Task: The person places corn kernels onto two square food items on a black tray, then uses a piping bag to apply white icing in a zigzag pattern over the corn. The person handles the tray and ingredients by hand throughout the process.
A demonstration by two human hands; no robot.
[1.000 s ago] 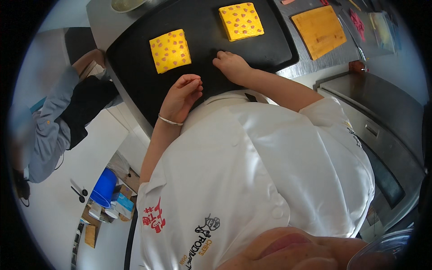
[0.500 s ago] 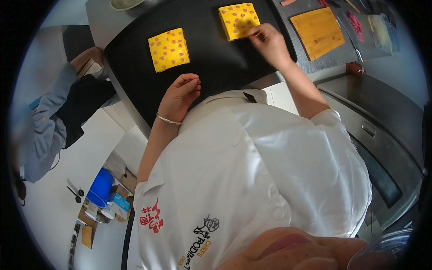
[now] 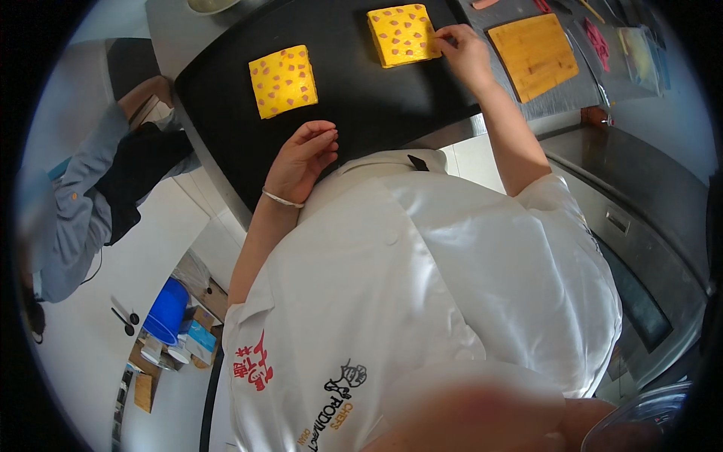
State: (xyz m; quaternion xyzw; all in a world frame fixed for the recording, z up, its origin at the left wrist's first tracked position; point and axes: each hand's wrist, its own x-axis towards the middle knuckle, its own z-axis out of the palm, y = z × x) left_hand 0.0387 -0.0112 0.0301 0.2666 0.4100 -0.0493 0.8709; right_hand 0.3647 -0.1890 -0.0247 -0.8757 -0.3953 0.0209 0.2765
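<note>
Two yellow square slabs lie apart on a black tray [image 3: 346,98], their tops dotted with many small pinkish-brown pieces. My right hand [image 3: 467,56] is at the right edge of the right slab [image 3: 401,36], thumb and forefinger pinched together against its side; anything between those fingertips is too small to make out. Below and to the right of the left slab [image 3: 283,81], my left hand [image 3: 303,157] hovers over the tray's near edge. Its fingers are curled with the thumb pressed to them, and what they may hold is hidden.
Right of the tray sits a wooden board [image 3: 533,57] on the steel counter, with a pink cloth [image 3: 596,45] and a clear bag [image 3: 639,56] beyond. A bowl [image 3: 212,6] stands far left. Another person [image 3: 98,188] is at the left; a blue bucket [image 3: 166,310] is behind.
My right hand has shifted right, from the right slab's near right corner to its right side. The left hand stays almost where it was, still curled.
</note>
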